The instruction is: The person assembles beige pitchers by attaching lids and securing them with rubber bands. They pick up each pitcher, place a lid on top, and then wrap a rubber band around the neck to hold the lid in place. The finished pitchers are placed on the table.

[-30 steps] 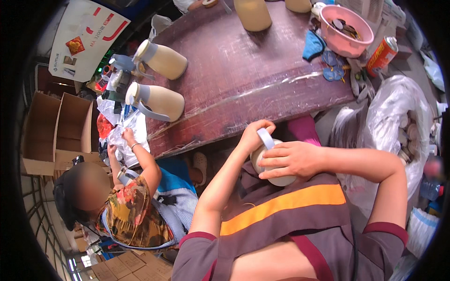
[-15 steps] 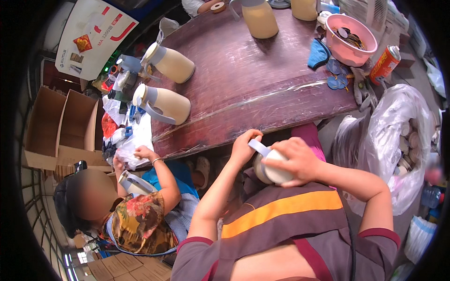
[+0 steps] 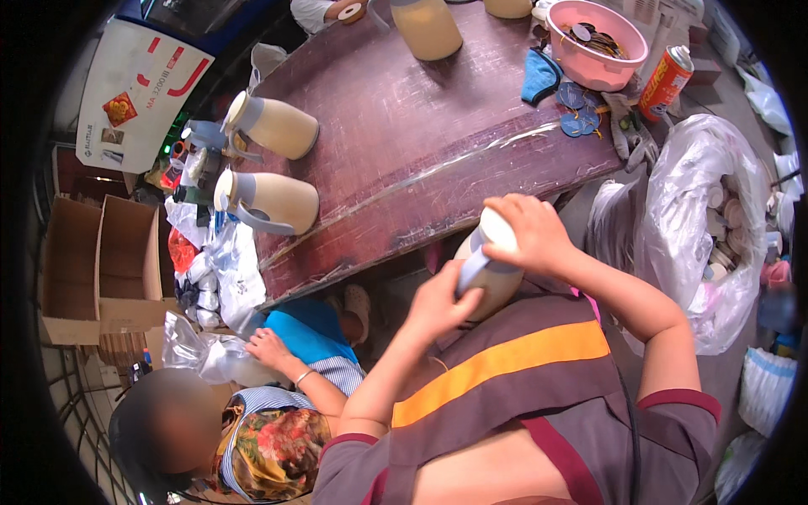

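Observation:
A cream jug (image 3: 501, 295) with a grey collar and handle is in my hands, just in front of the table's near edge and above my lap. My left hand (image 3: 442, 301) is closed around its grey handle, thumb laid along it. Curled over the top, my right hand (image 3: 532, 236) grips the jug by its white lid (image 3: 497, 229). The jug leans, its lid end away from me. Part of its body is hidden behind my left hand.
Similar jugs (image 3: 271, 202) stand on the dark red table (image 3: 379, 151). Right of them are a pink basin (image 3: 589, 71) of small parts, blue discs (image 3: 579, 109) and an orange spray can (image 3: 667, 82). A plastic sack (image 3: 673, 227) stands at right. A co-worker (image 3: 278, 438) sits at left beside cardboard boxes (image 3: 126, 252).
The jug has turned in my hands, its lid now facing away from me instead of toward me. My left hand has come down along the handle. The co-worker's jug is now in clear plastic.

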`<state>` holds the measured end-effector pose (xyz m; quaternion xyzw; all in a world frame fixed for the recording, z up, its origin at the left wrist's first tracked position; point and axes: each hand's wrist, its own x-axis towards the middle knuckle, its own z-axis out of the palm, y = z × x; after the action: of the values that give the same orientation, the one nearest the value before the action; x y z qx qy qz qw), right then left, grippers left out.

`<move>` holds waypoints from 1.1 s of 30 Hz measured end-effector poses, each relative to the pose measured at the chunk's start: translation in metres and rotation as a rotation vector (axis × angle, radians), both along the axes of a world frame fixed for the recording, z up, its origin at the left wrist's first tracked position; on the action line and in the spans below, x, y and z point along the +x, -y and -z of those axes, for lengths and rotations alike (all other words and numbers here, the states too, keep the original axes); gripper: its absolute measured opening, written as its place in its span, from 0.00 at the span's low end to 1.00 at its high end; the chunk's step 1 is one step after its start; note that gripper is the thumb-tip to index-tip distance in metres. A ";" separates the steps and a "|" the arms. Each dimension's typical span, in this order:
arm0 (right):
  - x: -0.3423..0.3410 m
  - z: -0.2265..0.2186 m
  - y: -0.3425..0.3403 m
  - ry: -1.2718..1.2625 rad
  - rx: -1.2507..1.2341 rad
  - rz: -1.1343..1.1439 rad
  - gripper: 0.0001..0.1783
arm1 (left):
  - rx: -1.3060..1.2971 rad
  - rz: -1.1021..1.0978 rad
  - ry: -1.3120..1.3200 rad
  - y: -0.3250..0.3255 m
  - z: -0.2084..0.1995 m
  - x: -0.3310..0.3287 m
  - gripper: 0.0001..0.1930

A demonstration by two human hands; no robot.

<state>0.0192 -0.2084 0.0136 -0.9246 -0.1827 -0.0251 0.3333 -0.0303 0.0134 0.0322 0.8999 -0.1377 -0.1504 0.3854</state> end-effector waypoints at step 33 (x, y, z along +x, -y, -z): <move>0.047 0.014 0.000 -0.435 0.489 -0.243 0.35 | -0.618 -0.284 -0.389 0.000 -0.001 0.017 0.13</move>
<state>0.0660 -0.2085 -0.0002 -0.7726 -0.2044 0.1695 0.5767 -0.0135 0.0138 0.0334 0.7061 0.0251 -0.2149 0.6743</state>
